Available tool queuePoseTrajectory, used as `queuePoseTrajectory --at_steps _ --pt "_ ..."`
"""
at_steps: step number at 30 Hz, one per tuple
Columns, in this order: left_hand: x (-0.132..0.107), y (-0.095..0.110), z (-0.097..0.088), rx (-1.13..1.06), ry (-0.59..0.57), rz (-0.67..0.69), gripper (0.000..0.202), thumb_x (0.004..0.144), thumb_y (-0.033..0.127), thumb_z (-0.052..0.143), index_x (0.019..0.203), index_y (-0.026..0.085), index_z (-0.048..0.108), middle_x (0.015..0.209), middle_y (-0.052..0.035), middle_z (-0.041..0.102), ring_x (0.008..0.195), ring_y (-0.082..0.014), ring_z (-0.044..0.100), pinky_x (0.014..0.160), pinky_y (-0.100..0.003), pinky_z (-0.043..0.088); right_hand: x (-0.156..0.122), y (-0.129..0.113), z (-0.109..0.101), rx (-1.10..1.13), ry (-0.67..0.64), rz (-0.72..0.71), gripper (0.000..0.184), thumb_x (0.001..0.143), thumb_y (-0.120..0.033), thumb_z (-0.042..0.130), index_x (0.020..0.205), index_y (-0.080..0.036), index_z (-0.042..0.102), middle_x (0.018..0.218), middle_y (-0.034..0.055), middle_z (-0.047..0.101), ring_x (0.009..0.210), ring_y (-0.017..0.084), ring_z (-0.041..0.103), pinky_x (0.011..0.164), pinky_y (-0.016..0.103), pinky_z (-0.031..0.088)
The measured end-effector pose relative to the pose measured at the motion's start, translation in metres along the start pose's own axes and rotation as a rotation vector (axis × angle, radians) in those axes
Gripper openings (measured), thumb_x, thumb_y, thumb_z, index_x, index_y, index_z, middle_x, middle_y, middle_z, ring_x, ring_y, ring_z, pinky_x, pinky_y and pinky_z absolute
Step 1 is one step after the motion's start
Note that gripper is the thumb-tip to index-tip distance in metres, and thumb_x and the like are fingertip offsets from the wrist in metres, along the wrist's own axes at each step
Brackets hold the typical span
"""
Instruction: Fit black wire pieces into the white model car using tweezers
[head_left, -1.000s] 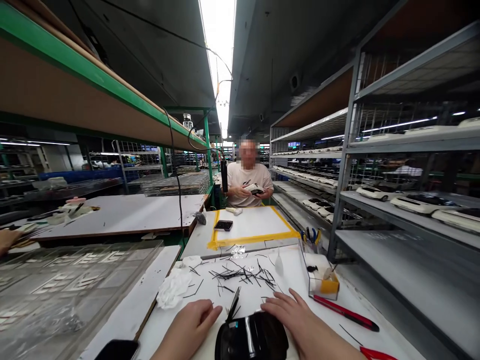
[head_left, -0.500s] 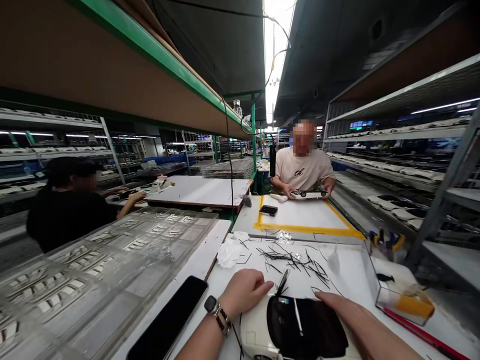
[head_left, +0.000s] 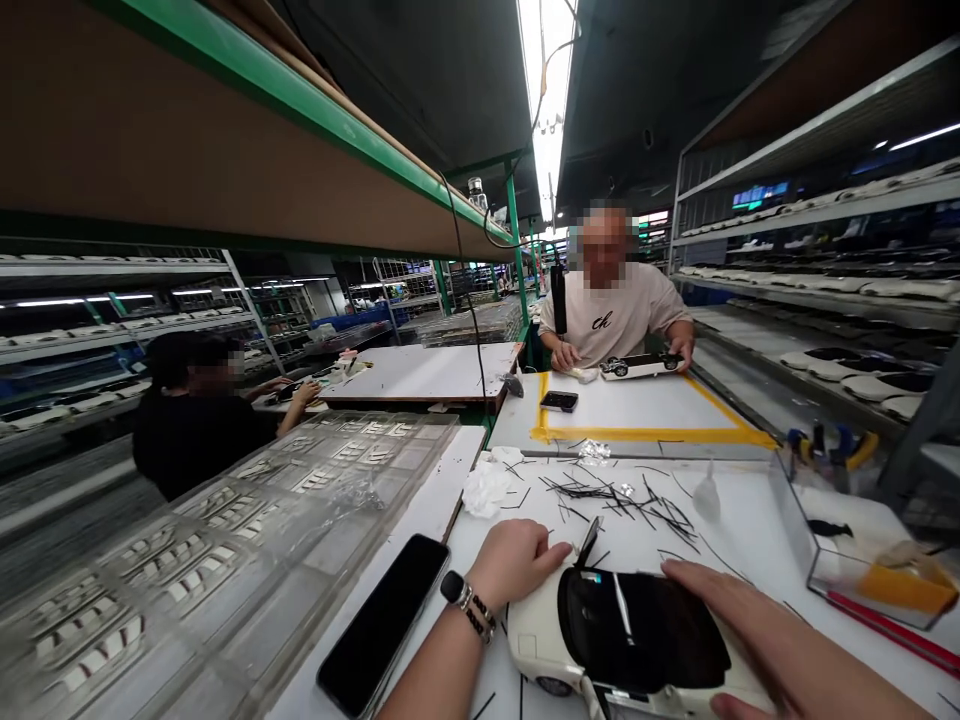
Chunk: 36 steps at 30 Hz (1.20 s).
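Observation:
A white model car (head_left: 634, 640) with black roof and windows sits at the near edge of the white worktop, its front to the left. Its far-side door (head_left: 590, 543) stands open, and the near-side one looks swung out too. My left hand (head_left: 517, 560), with a watch and bead bracelets on the wrist, curls over the far front of the car; most of its fingertips are hidden. My right hand (head_left: 739, 620) spans the rear of the car, fingers along the far roof edge and thumb at the near side.
Black thin strips (head_left: 619, 500) lie scattered beyond the car, beside crumpled tissue (head_left: 491, 483). A phone (head_left: 386, 620) lies left, near clear trays (head_left: 300, 570) of small parts. At right stands a clear box (head_left: 862, 540). A co-worker (head_left: 611, 310) opposite handles another model car (head_left: 641, 366).
My view has shifted, so the worktop appears further right and the car higher up. My right thumb now shows at the car's near side. The co-worker's one hand has left their car.

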<state>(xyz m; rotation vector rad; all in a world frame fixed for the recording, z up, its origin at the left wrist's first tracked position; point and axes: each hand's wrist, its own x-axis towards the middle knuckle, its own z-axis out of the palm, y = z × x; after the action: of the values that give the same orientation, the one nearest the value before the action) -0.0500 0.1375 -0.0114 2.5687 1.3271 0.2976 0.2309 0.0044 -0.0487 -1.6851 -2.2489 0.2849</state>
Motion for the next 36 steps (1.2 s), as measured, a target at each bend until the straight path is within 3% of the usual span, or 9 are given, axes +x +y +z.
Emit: queuePoseTrajectory --at_steps 4,9,19,24,27,36 --pt "-0.001 -0.009 -0.004 0.03 -0.03 -0.02 0.053 0.089 0.055 0.04 0.056 0.016 0.055 0.057 -0.0019 0.053 0.055 -0.0135 0.044 0.052 -0.028 0.02 0.004 -0.007 0.01 -0.04 0.099 -0.062 0.074 0.077 -0.051 0.059 0.144 -0.031 0.034 0.149 0.0021 0.032 0.133 0.031 0.036 0.107 0.047 0.037" --pt "-0.001 -0.012 -0.005 0.04 -0.04 0.002 0.051 0.09 0.05 0.039 0.054 0.016 0.051 0.054 -0.001 0.049 0.052 -0.0122 0.042 0.05 -0.028 0.018 0.007 -0.017 0.01 -0.108 0.148 -0.112 0.073 0.076 -0.045 0.059 0.144 -0.03 0.036 0.146 0.0035 0.036 0.129 0.032 0.042 0.1 0.048 0.043" --pt "0.001 0.007 0.003 0.029 0.002 0.078 0.04 0.092 0.043 0.038 0.063 0.018 0.049 0.067 -0.0005 0.057 0.062 -0.0132 0.049 0.053 -0.025 0.027 0.0 0.005 -0.001 -0.075 0.064 -0.033 0.077 0.077 -0.049 0.058 0.146 -0.031 0.029 0.147 0.0014 0.035 0.131 0.029 0.039 0.105 0.045 0.04" --pt "0.004 0.008 0.003 -0.016 -0.026 0.085 0.038 0.093 0.042 0.037 0.067 0.018 0.051 0.069 -0.0011 0.057 0.065 -0.0146 0.051 0.056 -0.026 0.031 0.002 -0.01 -0.025 0.0 -0.058 0.0 0.077 0.075 -0.046 0.059 0.145 -0.026 0.032 0.147 0.0029 0.035 0.133 0.028 0.037 0.109 0.044 0.036" --pt "0.007 0.006 0.002 -0.051 -0.043 0.086 0.04 0.093 0.044 0.035 0.065 0.018 0.048 0.066 -0.0008 0.054 0.063 -0.0153 0.049 0.056 -0.027 0.03 0.005 -0.02 -0.035 0.026 -0.058 0.004 0.077 0.074 -0.043 0.06 0.144 -0.025 0.033 0.147 0.0032 0.036 0.133 0.026 0.037 0.11 0.043 0.034" --pt "0.007 0.004 0.002 -0.079 -0.058 0.098 0.042 0.093 0.046 0.033 0.064 0.018 0.046 0.065 -0.0008 0.052 0.061 -0.0151 0.046 0.055 -0.027 0.027 0.006 -0.025 -0.039 0.036 -0.055 -0.006 0.076 0.073 -0.041 0.061 0.143 -0.025 0.034 0.146 0.0031 0.037 0.133 0.025 0.036 0.111 0.043 0.033"
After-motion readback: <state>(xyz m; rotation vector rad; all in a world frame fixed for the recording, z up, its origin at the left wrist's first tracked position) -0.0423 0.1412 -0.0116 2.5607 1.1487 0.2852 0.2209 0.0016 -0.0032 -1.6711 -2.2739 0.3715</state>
